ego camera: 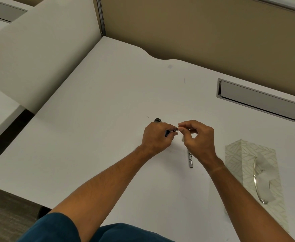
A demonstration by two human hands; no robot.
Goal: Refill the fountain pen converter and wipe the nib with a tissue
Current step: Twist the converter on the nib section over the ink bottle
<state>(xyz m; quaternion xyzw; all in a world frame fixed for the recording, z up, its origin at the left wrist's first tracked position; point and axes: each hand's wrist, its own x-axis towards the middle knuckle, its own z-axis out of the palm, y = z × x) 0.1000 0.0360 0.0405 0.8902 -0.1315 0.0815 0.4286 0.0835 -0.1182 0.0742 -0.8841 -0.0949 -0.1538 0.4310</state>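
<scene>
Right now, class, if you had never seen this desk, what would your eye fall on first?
Two bare forearms reach to mid-desk, where the left hand and right hand meet fingertip to fingertip over a small dark pen part. Beside the right wrist a silver pen barrel lies on the white desk. At the right edge lies a leaf-patterned tissue box.

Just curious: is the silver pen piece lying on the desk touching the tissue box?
Apart. The head view shows bare white desk between the silver pen piece and the tissue box.
</scene>
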